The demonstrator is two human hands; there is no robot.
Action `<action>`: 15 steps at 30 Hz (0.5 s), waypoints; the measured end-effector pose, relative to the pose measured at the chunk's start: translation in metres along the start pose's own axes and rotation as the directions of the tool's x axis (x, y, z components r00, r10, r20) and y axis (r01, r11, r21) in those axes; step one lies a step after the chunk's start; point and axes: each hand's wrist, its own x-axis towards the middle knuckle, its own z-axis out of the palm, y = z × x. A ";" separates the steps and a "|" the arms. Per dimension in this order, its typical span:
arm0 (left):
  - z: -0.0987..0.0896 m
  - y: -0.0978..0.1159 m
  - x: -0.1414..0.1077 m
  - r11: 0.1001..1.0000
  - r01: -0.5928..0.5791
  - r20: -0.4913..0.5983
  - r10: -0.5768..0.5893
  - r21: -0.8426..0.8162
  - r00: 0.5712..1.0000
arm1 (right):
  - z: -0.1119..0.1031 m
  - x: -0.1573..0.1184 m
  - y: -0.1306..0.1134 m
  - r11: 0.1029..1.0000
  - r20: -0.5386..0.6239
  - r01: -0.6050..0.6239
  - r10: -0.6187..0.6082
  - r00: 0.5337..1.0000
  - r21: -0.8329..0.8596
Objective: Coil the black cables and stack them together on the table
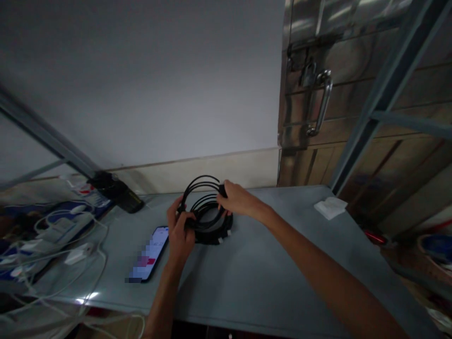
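Observation:
A coil of black cable [206, 221] with several loops is held between my two hands, low over the grey table [275, 282]. My left hand [181, 230] is closed around the left side of the loops. On the upper right side, my right hand [235, 197] pinches the cable beside a dark, thicker piece. Small light-coloured ends show at the coil's lower right edge. Whether the lowest loops touch the table I cannot tell. Just left of my left hand lies a phone [150, 254] with its screen lit.
White cords and a power strip [58, 233] crowd the table's left end. Behind them a black bottle-like object [118, 192] lies tilted. A crumpled white tissue [331, 207] rests at the back right. Metal posts [374, 113] rise at both sides, and a wall [169, 94] stands behind.

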 end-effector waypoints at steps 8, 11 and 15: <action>-0.003 -0.033 -0.024 0.970 0.237 0.154 -0.226 -0.059 0.962 | 0.033 0.007 0.018 0.913 0.103 -0.063 0.114 0.988 -0.403; -0.001 -0.032 -0.024 0.956 0.269 0.161 -0.249 -0.115 0.955 | 0.034 -0.002 0.008 0.858 -0.023 -0.083 0.083 0.996 -0.507; 0.002 -0.035 -0.027 0.925 0.329 0.159 -0.302 -0.189 0.940 | 0.047 -0.008 -0.006 0.785 -0.088 0.080 -0.168 0.982 -0.615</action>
